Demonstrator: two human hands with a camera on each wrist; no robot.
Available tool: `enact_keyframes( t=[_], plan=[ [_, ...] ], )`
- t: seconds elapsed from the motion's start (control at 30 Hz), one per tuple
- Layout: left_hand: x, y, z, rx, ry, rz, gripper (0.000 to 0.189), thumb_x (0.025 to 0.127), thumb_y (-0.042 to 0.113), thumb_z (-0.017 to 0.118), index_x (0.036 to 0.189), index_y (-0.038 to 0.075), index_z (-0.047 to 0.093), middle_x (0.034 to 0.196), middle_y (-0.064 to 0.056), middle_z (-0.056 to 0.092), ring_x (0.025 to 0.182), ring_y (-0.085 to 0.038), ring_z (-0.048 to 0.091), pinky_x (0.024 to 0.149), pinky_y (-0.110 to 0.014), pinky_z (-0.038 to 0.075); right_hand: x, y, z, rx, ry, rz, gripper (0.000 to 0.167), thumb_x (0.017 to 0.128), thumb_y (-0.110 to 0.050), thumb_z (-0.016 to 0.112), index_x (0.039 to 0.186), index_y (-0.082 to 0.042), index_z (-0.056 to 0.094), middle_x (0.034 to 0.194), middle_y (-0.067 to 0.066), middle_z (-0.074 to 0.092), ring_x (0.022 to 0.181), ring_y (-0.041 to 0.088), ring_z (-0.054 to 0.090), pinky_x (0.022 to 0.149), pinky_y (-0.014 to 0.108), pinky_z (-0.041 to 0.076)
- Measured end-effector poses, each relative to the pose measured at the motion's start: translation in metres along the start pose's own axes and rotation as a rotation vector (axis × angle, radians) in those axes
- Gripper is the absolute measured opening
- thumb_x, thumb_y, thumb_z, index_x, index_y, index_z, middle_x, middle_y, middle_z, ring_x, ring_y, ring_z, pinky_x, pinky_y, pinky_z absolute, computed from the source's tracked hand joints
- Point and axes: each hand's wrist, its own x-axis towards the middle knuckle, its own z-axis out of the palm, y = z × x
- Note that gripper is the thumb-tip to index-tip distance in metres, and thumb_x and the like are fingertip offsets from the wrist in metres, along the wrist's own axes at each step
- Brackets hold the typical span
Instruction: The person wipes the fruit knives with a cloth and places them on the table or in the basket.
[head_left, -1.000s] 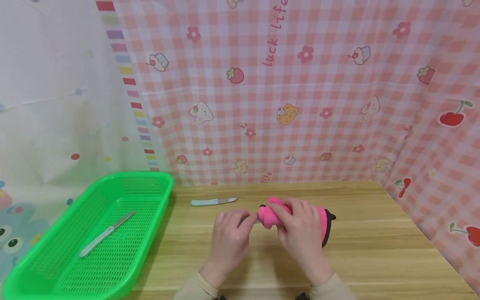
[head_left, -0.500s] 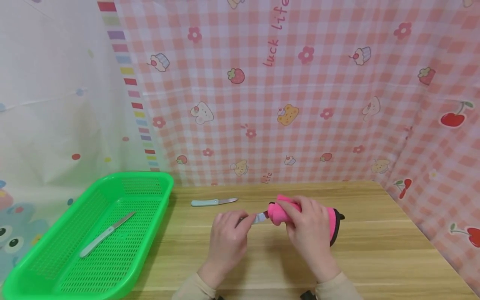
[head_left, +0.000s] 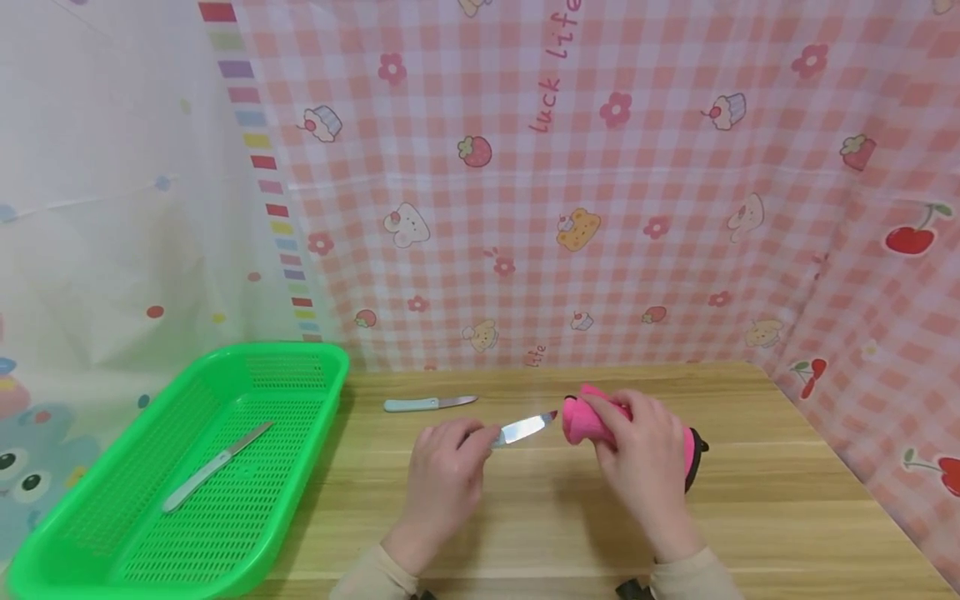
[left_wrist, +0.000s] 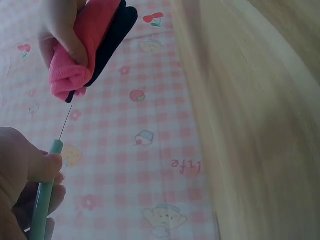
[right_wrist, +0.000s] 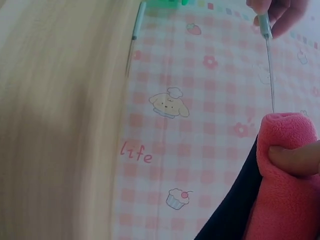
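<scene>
My left hand [head_left: 446, 475] grips the pale green handle [left_wrist: 44, 202] of a small paring knife [head_left: 525, 428], its blade pointing right. In the head view the blade tip stands just short of a folded pink cloth [head_left: 585, 419] with black edging. My right hand [head_left: 647, 467] holds this cloth, the thumb pressed on its fuzzy pink side in the right wrist view. Part of the cloth is hidden under the right hand. Both hands are raised over the wooden table [head_left: 540, 533].
Another paring knife [head_left: 427, 404] lies on the table near the back edge. At the left stands a green plastic basket [head_left: 339, 392] with a third knife [head_left: 217, 467] inside. A pink checked curtain [head_left: 525, 183] hangs behind the table.
The cloth in my right hand has moved to the right, off the blade, which is now bare to its tip. My left hand has shifted slightly left with the knife.
</scene>
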Motion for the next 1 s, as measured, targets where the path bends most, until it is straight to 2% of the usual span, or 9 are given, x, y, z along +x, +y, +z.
enact_keyframes(
  t=[0.33,0.43,0.53,0.63,0.77,0.87,1.0],
  plan=[
    [0.003,-0.012,-0.01,0.018,-0.011,-0.019,0.027,0.076,-0.003,0.076,0.1,0.008,0.072,0.091,-0.007,0.066,0.081,-0.023,0.064,0.059,-0.036,0.044,-0.007,0.008,-0.001,0.015,-0.016,0.005,0.051,0.061,-0.002,0.091,0.108,-0.014,0.075,0.101,0.015,0.063,0.09,0.038,0.056,0.075,0.054,0.042],
    [0.008,-0.02,-0.017,0.038,-0.001,-0.013,0.031,0.072,-0.005,0.078,0.1,0.007,0.072,0.09,-0.009,0.067,0.08,-0.026,0.065,0.058,-0.041,0.047,-0.008,0.01,-0.001,0.023,-0.028,0.012,0.052,0.059,-0.001,0.092,0.107,-0.013,0.075,0.101,0.015,0.063,0.091,0.038,0.056,0.075,0.053,0.041],
    [0.017,-0.03,-0.026,0.058,-0.004,-0.022,0.034,0.069,-0.007,0.081,0.099,0.007,0.071,0.086,-0.009,0.067,0.074,-0.028,0.065,0.056,-0.041,0.046,-0.01,0.012,-0.002,0.027,-0.038,0.02,0.052,0.059,-0.002,0.093,0.107,-0.013,0.075,0.1,0.014,0.063,0.089,0.038,0.056,0.074,0.052,0.041],
    [0.029,-0.04,-0.04,0.071,-0.029,-0.041,0.035,0.068,-0.007,0.083,0.098,0.007,0.07,0.083,-0.009,0.066,0.071,-0.029,0.064,0.055,-0.042,0.045,-0.011,0.015,-0.002,0.033,-0.046,0.03,0.052,0.06,-0.002,0.092,0.108,-0.014,0.075,0.1,0.014,0.063,0.09,0.037,0.056,0.076,0.053,0.041],
    [0.044,-0.058,-0.065,0.092,-0.072,-0.102,0.033,0.07,-0.01,0.08,0.099,0.005,0.071,0.086,-0.012,0.067,0.074,-0.031,0.064,0.06,-0.046,0.049,-0.013,0.019,-0.003,0.035,-0.048,0.038,0.052,0.06,-0.002,0.092,0.108,-0.014,0.075,0.101,0.013,0.063,0.091,0.038,0.057,0.078,0.055,0.041],
    [0.052,-0.071,-0.085,0.111,-0.1,-0.175,0.031,0.072,-0.01,0.079,0.099,0.003,0.071,0.089,-0.014,0.068,0.077,-0.034,0.064,0.064,-0.049,0.05,-0.015,0.022,-0.004,0.032,-0.048,0.042,0.051,0.06,-0.001,0.091,0.107,-0.014,0.075,0.101,0.013,0.063,0.091,0.038,0.057,0.079,0.056,0.041],
    [0.056,-0.091,-0.112,0.135,-0.163,-0.292,0.03,0.077,-0.008,0.077,0.104,0.002,0.071,0.093,-0.018,0.067,0.081,-0.037,0.064,0.067,-0.052,0.051,-0.016,0.025,-0.005,0.03,-0.036,0.036,0.051,0.06,-0.001,0.09,0.107,-0.014,0.075,0.1,0.013,0.063,0.089,0.038,0.057,0.076,0.055,0.041]
  ],
)
